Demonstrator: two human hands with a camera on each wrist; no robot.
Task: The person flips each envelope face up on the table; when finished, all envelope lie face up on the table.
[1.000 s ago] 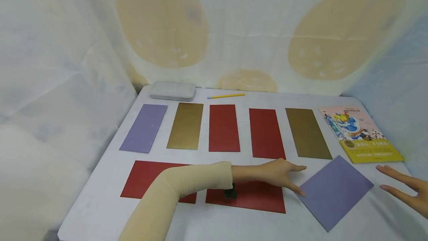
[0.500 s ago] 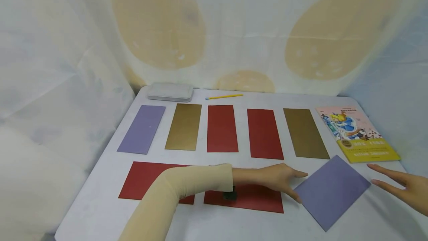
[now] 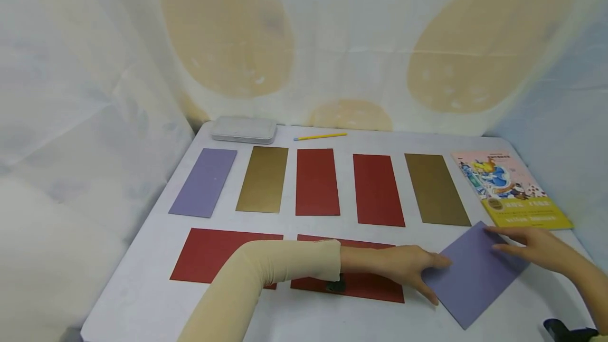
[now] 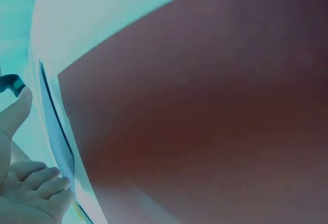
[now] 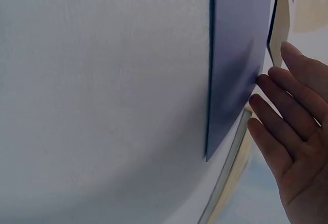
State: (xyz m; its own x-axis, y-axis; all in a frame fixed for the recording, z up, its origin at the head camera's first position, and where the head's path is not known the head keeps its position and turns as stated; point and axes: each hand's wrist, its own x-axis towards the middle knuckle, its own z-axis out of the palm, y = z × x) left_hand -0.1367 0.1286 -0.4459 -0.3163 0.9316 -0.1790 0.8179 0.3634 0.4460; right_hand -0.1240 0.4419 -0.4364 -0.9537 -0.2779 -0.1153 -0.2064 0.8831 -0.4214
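Note:
A thin purple board [image 3: 475, 284] lies turned at an angle on the table's right side. My left hand [image 3: 408, 268] is at its left corner, fingers spread over the edge and thumb apart from them. From the other side my right hand [image 3: 546, 249] reaches over the board's upper right edge with nearly straight fingers. In the right wrist view, those fingertips [image 5: 261, 78] are right at the purple board [image 5: 238, 65]. The left wrist view shows loosely bent fingers [image 4: 43, 183] beside the purple board's edge. Below my left forearm lies a red board [image 3: 370, 290], partly covered.
Another red board [image 3: 204, 252] lies front left. Behind stands a row: purple [image 3: 204, 183], gold [image 3: 263, 179], two red boards [image 3: 317, 182] and a second gold board [image 3: 437, 189]. A picture book [image 3: 513, 189], pencil [image 3: 320, 136] and pale case [image 3: 244, 130] lie farther back.
My right hand has moved left, from beside the purple board to over its upper right edge. My left hand has shifted slightly right and down onto the board's left corner.

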